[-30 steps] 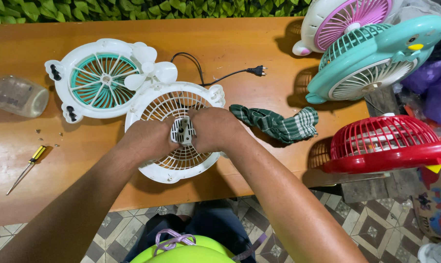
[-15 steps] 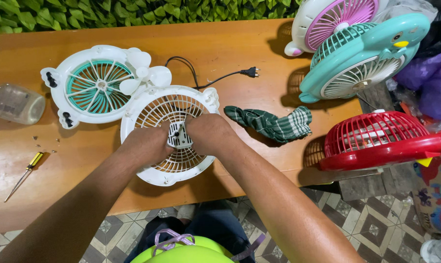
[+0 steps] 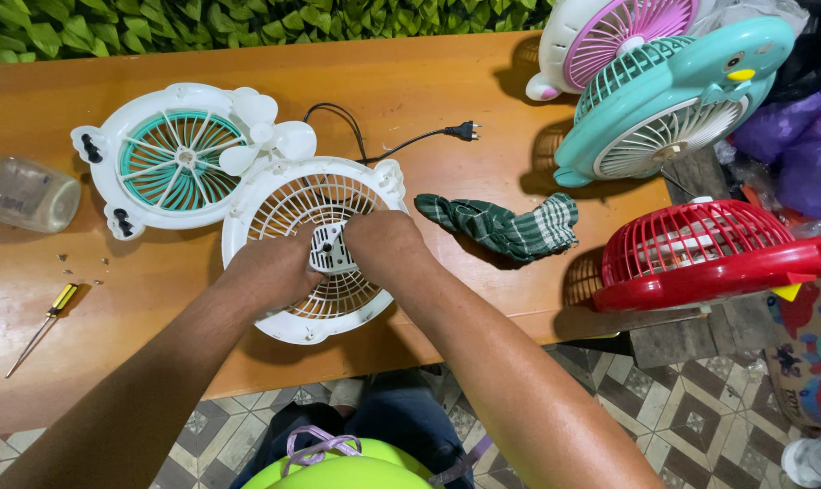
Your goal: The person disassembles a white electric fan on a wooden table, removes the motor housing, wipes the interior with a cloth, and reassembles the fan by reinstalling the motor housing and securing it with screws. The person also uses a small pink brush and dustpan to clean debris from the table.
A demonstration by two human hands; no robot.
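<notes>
A white round fan housing with an open grille lies flat on the wooden table. At its centre sits a small white motor block. My left hand grips the block from the left and my right hand grips it from the right, fingers curled around it. A black cord with a plug runs from the housing toward the back of the table.
A white and teal fan grille with loose white blades lies behind. A green checked cloth, a yellow-handled screwdriver, a clear jar, small screws, and red, teal and pink fans surround.
Both hands stay on the motor block, shifting only slightly. The camera view has drifted a little.
</notes>
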